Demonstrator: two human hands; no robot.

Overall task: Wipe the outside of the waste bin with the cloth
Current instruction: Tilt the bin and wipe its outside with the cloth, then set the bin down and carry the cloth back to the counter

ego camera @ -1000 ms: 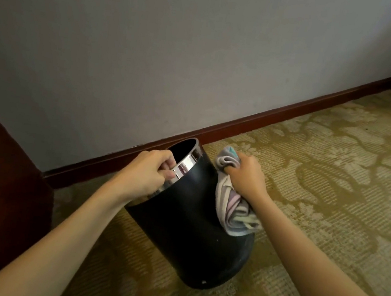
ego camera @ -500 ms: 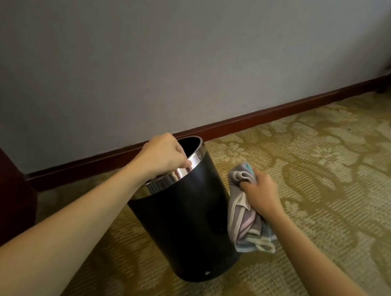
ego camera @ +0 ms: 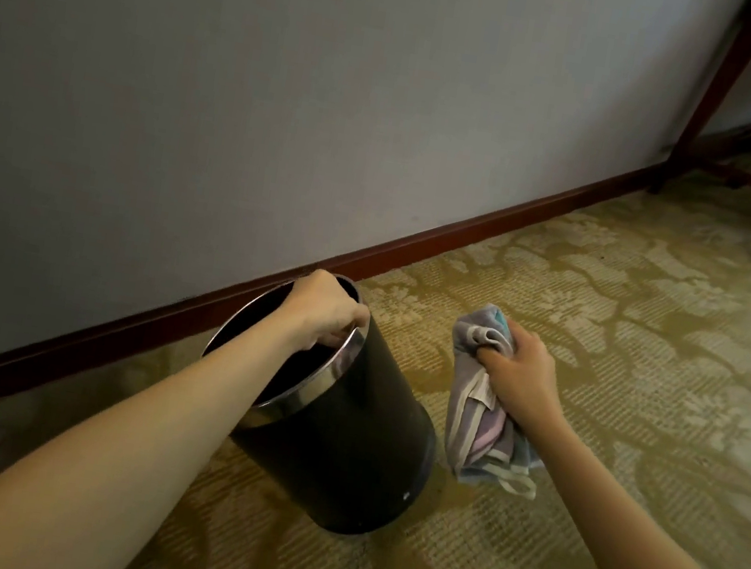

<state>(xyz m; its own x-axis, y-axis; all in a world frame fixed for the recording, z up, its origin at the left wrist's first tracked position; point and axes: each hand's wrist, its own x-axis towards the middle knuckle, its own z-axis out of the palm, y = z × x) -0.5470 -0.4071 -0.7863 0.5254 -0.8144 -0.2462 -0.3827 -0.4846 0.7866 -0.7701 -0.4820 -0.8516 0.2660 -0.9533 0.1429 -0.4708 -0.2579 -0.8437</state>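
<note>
Waste bin (ego camera: 340, 444): black cylinder with a bright metal rim band, standing on the patterned carpet (ego camera: 598, 347) just in front of the skirting board (ego camera: 469, 230), tilted with its mouth toward the wall. Only the near edge of its base seems to bear on the carpet; exact contact hidden

Handling, judged: rigid shell, probably light, since one hand tips it. The smooth glossy side likely gives poor purchase. The rim is the sensible hold, with fingers hooked inside. It may roll or skid on its base edge if pushed sideways, so wiping pressure should run against the rim hold

Cloth (ego camera: 481, 412): pale, striped, bunched, hanging to the right of the bin and apart from its side, near but not touching. Soft and limp; the loose tail and a dangling loop at the bottom could drag on the carpet. Best bunched into a pad before pressing

Left hand (ego camera: 325, 313): curled over the far rim of the bin, gripping it

Right hand (ego camera: 516, 373): right of the bin, closed round the upper part of the cloth
</note>
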